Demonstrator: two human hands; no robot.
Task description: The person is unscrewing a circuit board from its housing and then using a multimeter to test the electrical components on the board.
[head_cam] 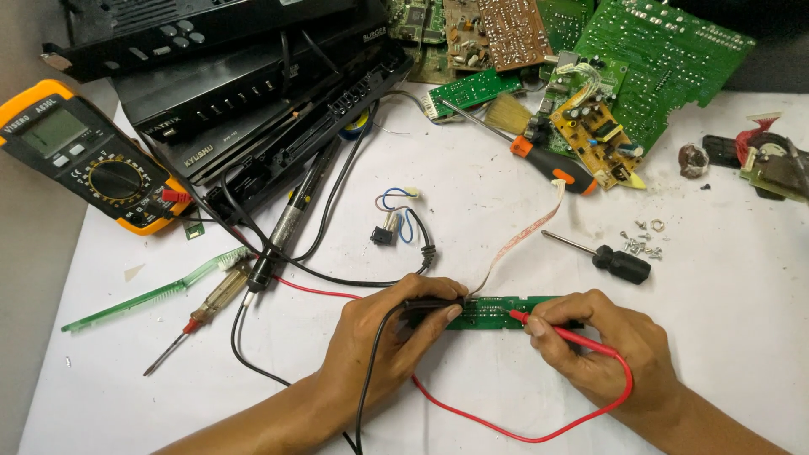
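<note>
A narrow green circuit board (pixel 493 310) lies on the white table near the front. My left hand (pixel 383 337) grips a black test probe (pixel 425 305) and presses it on the board's left end. My right hand (pixel 598 341) pinches a red test probe (pixel 543 324), its tip touching the board's middle. Red and black leads (pixel 472 417) run from the probes back toward a yellow multimeter (pixel 88 156) at the far left. A flat ribbon cable (pixel 522 236) rises from the board.
Black electronic cases (pixel 244 93) are stacked at the back left, green circuit boards (pixel 640 59) at the back right. A soldering iron (pixel 291 223), a green toothbrush (pixel 152 291), a small screwdriver (pixel 602 257), an orange-handled tool (pixel 552 168), a brush (pixel 506 114) and loose screws (pixel 640 240) lie about.
</note>
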